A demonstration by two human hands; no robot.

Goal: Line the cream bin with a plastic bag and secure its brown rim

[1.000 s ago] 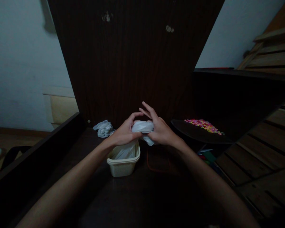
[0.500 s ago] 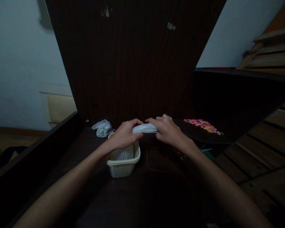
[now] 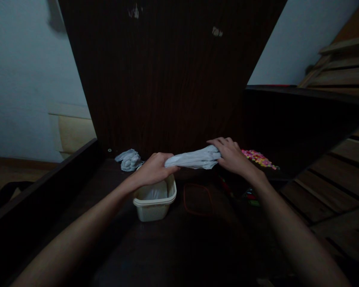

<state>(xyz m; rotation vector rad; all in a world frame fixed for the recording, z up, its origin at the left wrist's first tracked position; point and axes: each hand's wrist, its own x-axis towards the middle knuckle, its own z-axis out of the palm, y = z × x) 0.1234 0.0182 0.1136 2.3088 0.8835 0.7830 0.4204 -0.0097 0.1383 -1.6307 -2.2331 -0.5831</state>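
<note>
A white plastic bag is stretched into a band between my two hands, above a dark table. My left hand is closed round its left end. My right hand grips the right end with curled fingers. Just below my left hand stands a small cream basket with more white plastic inside. A second crumpled white bag lies on the table behind and to the left of the basket.
A tall dark wooden panel rises at the back. Colourful small pieces lie on a dark tray at the right. An orange-rimmed dark object lies right of the basket. Wooden slats fill the right side.
My hands have drawn apart, the right one moving right and slightly up, pulling the bunched white bag out into a long stretched band. The left hand has stayed above the basket.
</note>
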